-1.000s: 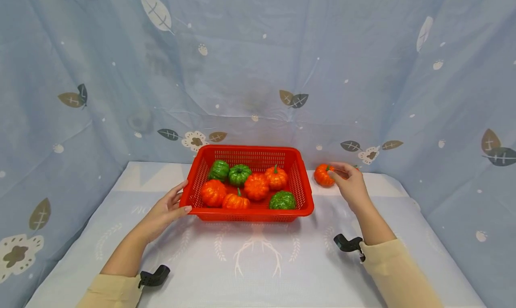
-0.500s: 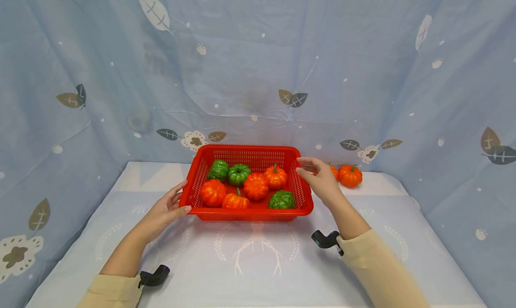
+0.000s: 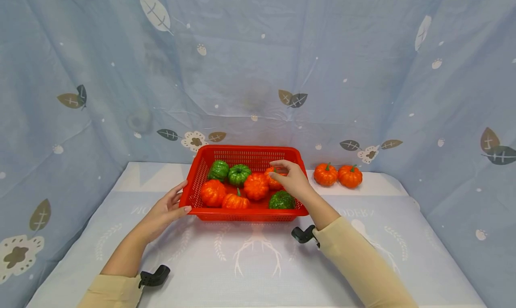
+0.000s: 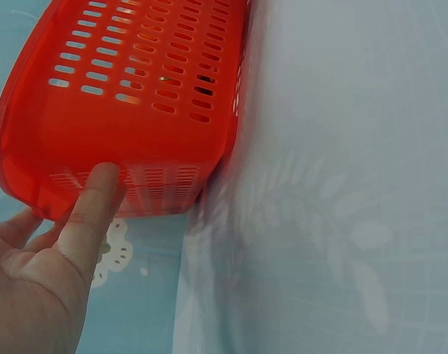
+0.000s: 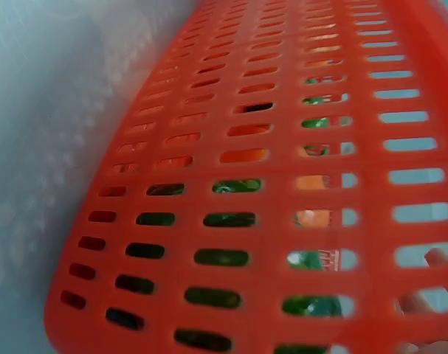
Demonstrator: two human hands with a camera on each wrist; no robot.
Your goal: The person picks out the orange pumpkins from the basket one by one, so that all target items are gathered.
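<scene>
A red slotted plastic basket [image 3: 247,215] stands on the table in the head view, with several small orange and green pumpkins inside. My left hand [image 3: 163,214] holds its front left corner, thumb at the front rim and fingers along the left side; the left wrist view shows a finger against the red wall. Over the basket's right half is my right hand [image 3: 294,180], thumb and fingers apart beside an orange pumpkin [image 3: 275,185] that it partly hides. Below that hand lies a dark green pumpkin [image 3: 282,200]. In the right wrist view the basket wall [image 5: 268,169] covers most of the hand.
Two more orange pumpkins, a left one [image 3: 325,175] and a right one [image 3: 350,177], sit side by side on the table right of the basket. A blue patterned curtain [image 3: 242,66] hangs behind and at both sides. The table has a pale printed cloth [image 3: 225,276].
My right hand has moved left from the two orange pumpkins on the table, across the basket's right rim, to the orange pumpkin inside. The left hand and basket stay put.
</scene>
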